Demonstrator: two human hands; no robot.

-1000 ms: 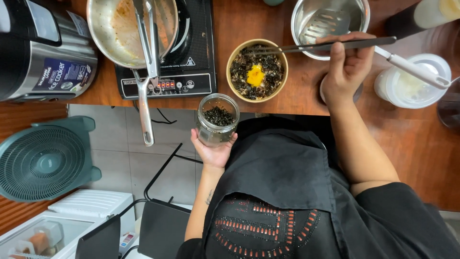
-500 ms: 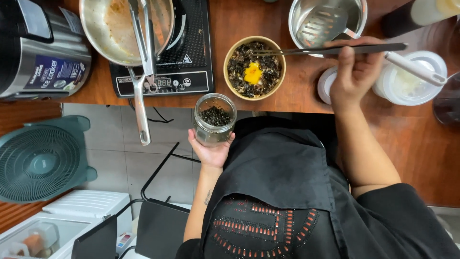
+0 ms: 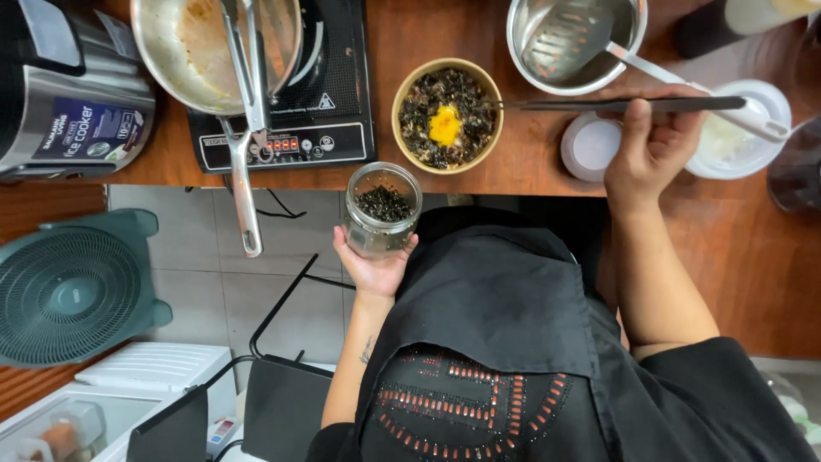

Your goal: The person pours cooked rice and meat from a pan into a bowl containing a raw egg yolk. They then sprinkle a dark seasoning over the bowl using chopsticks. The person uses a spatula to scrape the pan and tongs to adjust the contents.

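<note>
My left hand [image 3: 374, 267] cups a small open glass jar [image 3: 382, 210] partly filled with dark flakes, held just off the counter's edge. My right hand [image 3: 650, 145] grips long dark tweezers [image 3: 616, 104], which lie level with their tips at the rim of a tan bowl [image 3: 447, 115]. That bowl holds dark flaked food with a yellow yolk in the middle. A small white lid [image 3: 590, 145] lies on the wooden counter [image 3: 530, 175] beside my right hand.
A steel pan [image 3: 192, 51] with tongs [image 3: 252, 85] sits on a black induction hob [image 3: 321, 103]. A rice cooker [image 3: 68, 103] stands at left. A steel bowl with a slotted spatula [image 3: 569, 38] and a white cup [image 3: 735, 128] are at back right. A green fan [image 3: 73, 295] is on the floor.
The view has shifted a little. The jar and the tweezers stay in much the same place relative to the tan bowl.
</note>
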